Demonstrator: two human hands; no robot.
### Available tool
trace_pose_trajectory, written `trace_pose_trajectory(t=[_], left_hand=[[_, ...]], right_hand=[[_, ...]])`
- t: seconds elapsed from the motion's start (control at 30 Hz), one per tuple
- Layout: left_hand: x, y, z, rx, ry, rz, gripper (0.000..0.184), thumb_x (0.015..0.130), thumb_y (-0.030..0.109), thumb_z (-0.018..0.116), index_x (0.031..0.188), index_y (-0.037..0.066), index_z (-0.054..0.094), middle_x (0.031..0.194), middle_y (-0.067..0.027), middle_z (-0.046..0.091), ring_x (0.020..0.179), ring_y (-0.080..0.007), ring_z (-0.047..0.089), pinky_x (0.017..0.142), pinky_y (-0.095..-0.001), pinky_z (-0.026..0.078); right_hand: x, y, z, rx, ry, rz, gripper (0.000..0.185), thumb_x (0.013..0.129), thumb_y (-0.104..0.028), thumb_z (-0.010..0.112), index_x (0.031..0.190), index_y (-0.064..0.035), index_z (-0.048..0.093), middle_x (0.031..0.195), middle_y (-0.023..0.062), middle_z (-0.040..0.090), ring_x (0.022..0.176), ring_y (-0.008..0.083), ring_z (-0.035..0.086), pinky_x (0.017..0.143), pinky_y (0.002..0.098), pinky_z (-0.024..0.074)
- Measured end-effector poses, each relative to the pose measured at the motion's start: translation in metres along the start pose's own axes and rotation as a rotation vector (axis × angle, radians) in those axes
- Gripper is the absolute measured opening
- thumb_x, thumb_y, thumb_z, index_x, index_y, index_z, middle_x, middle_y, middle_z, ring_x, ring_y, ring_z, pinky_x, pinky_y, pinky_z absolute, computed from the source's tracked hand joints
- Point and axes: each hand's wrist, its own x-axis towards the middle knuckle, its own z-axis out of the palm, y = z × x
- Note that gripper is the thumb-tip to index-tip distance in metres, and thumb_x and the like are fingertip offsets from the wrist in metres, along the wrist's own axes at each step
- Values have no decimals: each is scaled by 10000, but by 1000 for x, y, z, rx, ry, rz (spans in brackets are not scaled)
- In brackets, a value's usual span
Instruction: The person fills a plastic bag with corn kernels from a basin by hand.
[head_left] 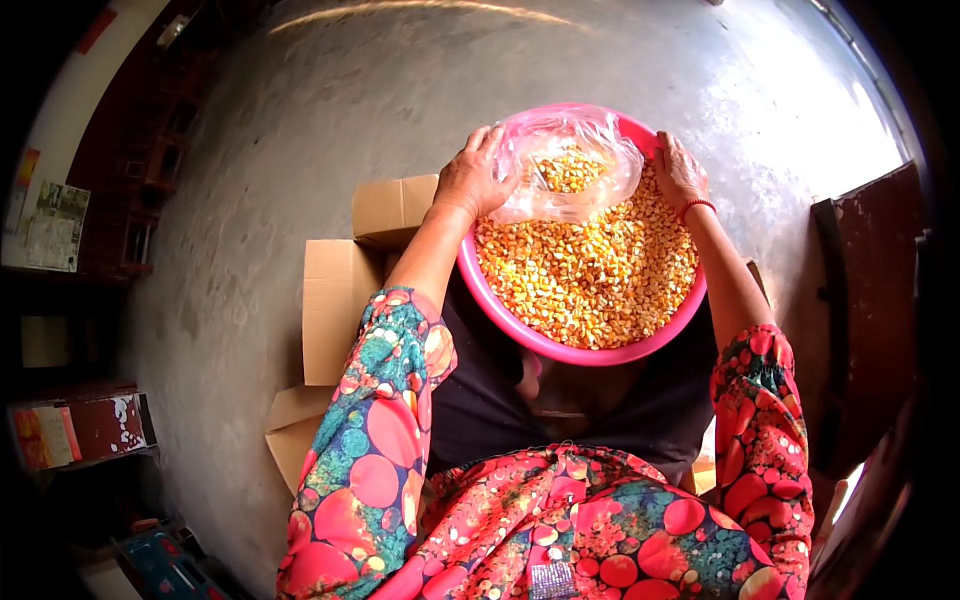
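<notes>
A pink plastic basin (pixel 572 354) rests over my lap, filled with loose yellow-orange corn kernels (pixel 590 275). In its far part lies a clear plastic bag (pixel 568 128) with its mouth spread wide and some kernels inside. My left hand (pixel 474 176) is closed over the basin's left rim, beside the bag; its thumb reaches inward and touches the bag's edge. On the opposite side, my right hand (pixel 682 174) is closed over the right rim, fingers pointing away from me. The undersides of both grips are hidden. A red band (pixel 697 208) circles my right wrist.
An open cardboard box (pixel 330 310) stands on the concrete floor (pixel 230 240) to the left of my legs. Dark wooden furniture (pixel 875 310) rises close on the right. More dark furniture (pixel 150 180) lines the left wall, with a red-topped item (pixel 105 425) lower down.
</notes>
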Motion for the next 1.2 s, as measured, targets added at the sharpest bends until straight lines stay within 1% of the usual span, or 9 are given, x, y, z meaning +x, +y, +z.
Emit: trace_pose_trajectory(t=[0.3, 0.47, 0.6, 0.7, 0.83, 0.93, 1.03, 1.13, 1.2], left_hand=[[-12, -14, 3, -304, 299, 122, 517, 754, 246, 658, 1246, 166, 520, 1370, -173, 327, 1128, -337, 502, 931, -377, 440], [-88, -21, -53, -414, 488, -82, 401, 842, 75, 520, 1237, 28, 477, 1283, -137, 460, 1186, -276, 442, 986, -369, 357], [-210, 25, -72, -135, -23, 182, 311, 844, 54, 442, 1130, 19, 560, 1185, -136, 546, 1173, -274, 465, 1013, -414, 310], [-302, 62, -55, -154, -577, 706, 292, 832, 222, 508, 1089, 141, 620, 1153, -58, 586, 1168, -199, 478, 1046, -477, 216], [-244, 19, -69, 203, -349, 512, 316, 822, 248, 521, 1115, 170, 609, 1206, -65, 544, 1215, -212, 429, 1051, -496, 205], [-191, -100, -101, 635, 143, -153, 404, 791, 139, 550, 1187, 66, 526, 1287, -120, 478, 1236, -291, 388, 1038, -508, 223], [-177, -86, -137, 343, 347, -106, 351, 807, 100, 520, 1148, 23, 545, 1222, -135, 527, 1180, -302, 443, 1018, -429, 299], [-217, 24, -86, 34, -86, 261, 305, 820, 135, 522, 1108, 67, 592, 1146, -115, 573, 1172, -259, 462, 1036, -420, 285], [-277, 54, -66, -93, -487, 653, 253, 802, 200, 544, 1030, 124, 622, 1060, -83, 590, 1111, -189, 507, 1062, -449, 213]], right_hand=[[-30, 58, -32, 309, -195, -104, 505, 900, -315, 436, 1354, -116, 342, 1278, 179, 476, 1158, 311, 471, 973, 388, 370], [-139, 92, -87, 93, 111, -12, 437, 890, -206, 484, 1296, -58, 415, 1235, 184, 483, 1152, 345, 454, 975, 409, 356], [-262, -13, -132, -99, -234, -179, 498, 786, -176, 601, 1251, -54, 469, 1311, 142, 435, 1279, 307, 337, 1073, 474, 210], [-359, -42, -108, 220, -591, -890, 412, 730, -238, 595, 1116, -94, 585, 1176, 105, 557, 1182, 267, 477, 1037, 476, 286], [-292, -7, -140, 30, -367, -530, 431, 710, -199, 621, 1127, -100, 579, 1239, 107, 507, 1195, 272, 459, 1029, 480, 289], [-237, 108, -150, -539, 158, 25, 613, 740, -1, 574, 1323, -110, 420, 1362, 121, 404, 1258, 283, 386, 1042, 439, 281], [-227, 115, -169, -42, 358, 70, 594, 767, 39, 553, 1330, -76, 403, 1397, 129, 356, 1272, 310, 360, 1040, 376, 306], [-277, 3, -127, 30, -125, -120, 579, 712, -6, 601, 1270, -103, 482, 1339, 117, 433, 1257, 291, 384, 1064, 447, 257], [-334, -28, -113, -46, -606, -781, 396, 736, -242, 597, 1122, -160, 588, 1190, 67, 561, 1199, 220, 465, 1064, 528, 195]])
